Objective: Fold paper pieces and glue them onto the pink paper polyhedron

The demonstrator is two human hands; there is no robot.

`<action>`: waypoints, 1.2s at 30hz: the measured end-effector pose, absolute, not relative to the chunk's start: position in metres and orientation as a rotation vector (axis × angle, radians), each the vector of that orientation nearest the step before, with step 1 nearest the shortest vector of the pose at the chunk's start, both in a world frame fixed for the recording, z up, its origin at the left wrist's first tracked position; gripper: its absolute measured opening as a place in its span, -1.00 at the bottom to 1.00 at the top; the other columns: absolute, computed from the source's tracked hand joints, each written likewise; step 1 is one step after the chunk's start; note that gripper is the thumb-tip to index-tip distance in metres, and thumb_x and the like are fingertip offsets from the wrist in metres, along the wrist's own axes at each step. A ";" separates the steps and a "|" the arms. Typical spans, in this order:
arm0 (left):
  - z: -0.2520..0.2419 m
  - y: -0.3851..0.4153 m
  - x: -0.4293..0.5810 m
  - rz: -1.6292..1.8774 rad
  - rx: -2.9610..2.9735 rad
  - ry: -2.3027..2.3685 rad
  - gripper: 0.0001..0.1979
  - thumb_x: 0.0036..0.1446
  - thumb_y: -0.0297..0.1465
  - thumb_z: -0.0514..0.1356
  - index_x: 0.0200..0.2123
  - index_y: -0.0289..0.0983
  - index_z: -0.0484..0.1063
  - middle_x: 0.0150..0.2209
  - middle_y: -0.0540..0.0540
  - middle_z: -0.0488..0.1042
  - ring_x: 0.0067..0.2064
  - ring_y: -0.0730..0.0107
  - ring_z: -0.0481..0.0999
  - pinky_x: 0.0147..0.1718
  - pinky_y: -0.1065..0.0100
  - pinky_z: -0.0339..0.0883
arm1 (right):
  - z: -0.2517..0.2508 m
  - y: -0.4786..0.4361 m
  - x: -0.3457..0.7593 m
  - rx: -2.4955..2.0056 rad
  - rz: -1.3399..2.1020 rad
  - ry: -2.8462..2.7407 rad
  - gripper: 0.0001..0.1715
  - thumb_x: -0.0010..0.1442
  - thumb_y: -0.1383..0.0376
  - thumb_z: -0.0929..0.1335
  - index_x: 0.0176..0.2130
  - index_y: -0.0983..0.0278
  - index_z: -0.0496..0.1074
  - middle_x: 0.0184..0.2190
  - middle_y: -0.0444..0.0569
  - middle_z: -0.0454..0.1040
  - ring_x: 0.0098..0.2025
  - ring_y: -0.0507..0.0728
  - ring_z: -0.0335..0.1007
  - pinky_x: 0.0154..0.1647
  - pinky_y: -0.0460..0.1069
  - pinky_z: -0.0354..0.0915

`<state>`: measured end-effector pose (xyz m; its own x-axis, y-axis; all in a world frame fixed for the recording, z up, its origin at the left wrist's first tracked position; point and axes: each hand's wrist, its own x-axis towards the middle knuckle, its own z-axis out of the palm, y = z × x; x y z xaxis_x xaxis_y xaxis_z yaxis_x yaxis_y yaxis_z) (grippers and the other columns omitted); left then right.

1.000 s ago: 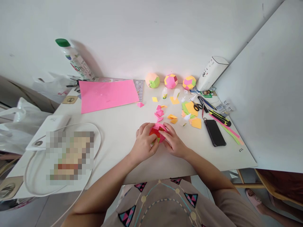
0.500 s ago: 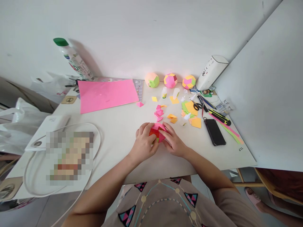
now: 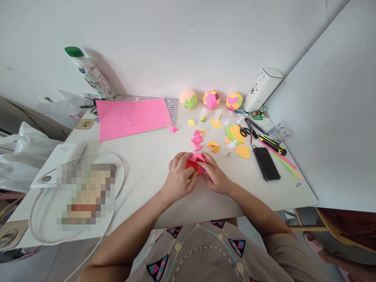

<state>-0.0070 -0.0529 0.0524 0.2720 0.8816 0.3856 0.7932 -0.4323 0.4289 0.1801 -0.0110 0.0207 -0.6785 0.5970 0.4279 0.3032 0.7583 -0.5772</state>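
— Both busy: left hand (image 3: 178,178) & right hand (image 3: 216,177) cupped round pink, red & green folded-paper ball (image 3: 195,162), fingertips pinching it, low over white table (image 3: 147,156) near front edge
— How far?
— Prob partway. 3 finished multicolour paper balls (image 3: 211,99) at back; loose pink & orange folded pieces (image 3: 198,140) just beyond, unused

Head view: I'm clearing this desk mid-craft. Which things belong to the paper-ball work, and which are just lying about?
Likely in use: paper ball, held by left hand and right hand; pink pieces; orange squares; small bottle.
Lying about: phone; spray bottle; white box; plastic bag.
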 end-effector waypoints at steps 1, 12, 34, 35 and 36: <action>0.052 -0.053 -0.007 0.878 2.380 1.580 -0.80 0.07 -0.51 0.08 -0.57 -0.31 0.37 0.10 -0.27 0.25 0.17 -0.08 0.17 -0.03 -0.02 0.22 | 0.021 -0.011 0.180 -0.673 0.628 -2.338 -0.38 0.28 0.44 0.17 0.28 0.19 -0.02 0.34 0.16 -0.15 0.39 0.26 -0.22 0.30 0.27 0.08; 0.052 -0.054 -0.006 0.883 2.370 1.583 -0.81 0.07 -0.52 0.08 -0.57 -0.31 0.35 0.10 -0.26 0.25 0.17 -0.07 0.17 -0.02 -0.02 0.21 | 0.019 -0.011 0.180 -0.665 0.645 -2.328 -0.39 0.28 0.44 0.17 0.28 0.22 0.00 0.33 0.18 -0.14 0.39 0.26 -0.23 0.30 0.26 0.06; 0.056 -0.056 -0.003 0.887 2.197 1.570 -0.79 0.19 -0.43 0.03 -0.44 -0.28 0.42 0.11 -0.24 0.26 0.18 -0.03 0.16 0.01 -0.04 0.19 | 0.024 -0.010 0.183 -0.642 0.708 -2.336 -0.30 0.23 0.43 0.23 0.30 0.23 -0.04 0.35 0.18 -0.20 0.39 0.28 -0.23 0.32 0.25 0.01; 0.056 -0.057 -0.002 0.900 2.152 1.568 -0.78 0.21 -0.41 0.03 -0.43 -0.27 0.43 0.10 -0.23 0.27 0.18 -0.01 0.17 0.02 -0.06 0.19 | 0.025 -0.010 0.184 -0.641 0.707 -2.331 -0.31 0.23 0.43 0.22 0.29 0.22 -0.03 0.35 0.17 -0.19 0.39 0.28 -0.23 0.32 0.26 0.01; 0.057 -0.058 -0.001 0.912 2.105 1.560 -0.77 0.22 -0.40 0.02 -0.41 -0.27 0.44 0.10 -0.23 0.27 0.17 0.01 0.18 0.04 -0.06 0.19 | 0.026 -0.008 0.185 -0.642 0.704 -2.323 -0.32 0.24 0.42 0.21 0.29 0.21 -0.03 0.35 0.17 -0.18 0.39 0.28 -0.22 0.32 0.26 0.01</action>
